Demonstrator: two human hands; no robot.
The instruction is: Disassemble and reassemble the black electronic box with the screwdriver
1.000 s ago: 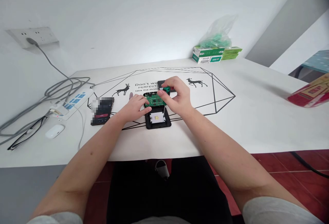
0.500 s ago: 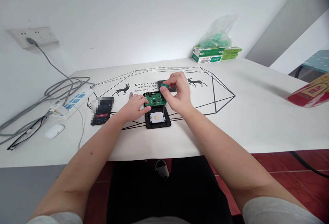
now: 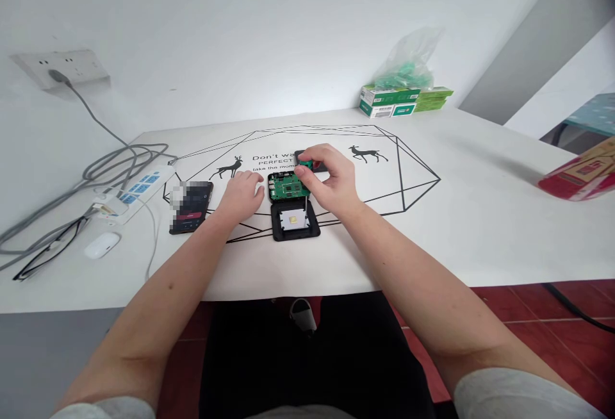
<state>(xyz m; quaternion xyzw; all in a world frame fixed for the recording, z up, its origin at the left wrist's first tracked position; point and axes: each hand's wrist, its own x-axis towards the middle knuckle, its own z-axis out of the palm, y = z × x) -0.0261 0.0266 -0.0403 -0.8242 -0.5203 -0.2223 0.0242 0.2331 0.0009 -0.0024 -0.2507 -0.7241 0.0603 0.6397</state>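
Note:
My right hand (image 3: pixel 331 179) is closed round the green handle of a screwdriver (image 3: pixel 306 202). Its thin shaft points down at the right edge of a green circuit board (image 3: pixel 286 186), which sits in a small black case. Directly in front of the board lies another black case part (image 3: pixel 295 235) with a white plate and a gold square inside. Just left of the board, my left hand (image 3: pixel 241 196) is open with loosely bent fingers, apart from the board. A dark flat piece (image 3: pixel 298 155) lies behind, partly hidden by my right hand.
Left of my left hand lies a phone (image 3: pixel 191 209). Farther left are a power strip (image 3: pixel 144 188) with grey cables, a white earbud case (image 3: pixel 102 245) and glasses (image 3: pixel 50 251). Green boxes (image 3: pixel 390 97) under a plastic bag (image 3: pixel 410 60) stand by the wall; a red package (image 3: pixel 579 175) is far right.
My left hand has lifted off the circuit board and moved left. The right hand has shifted slightly lower, still holding the screwdriver at the board's edge.

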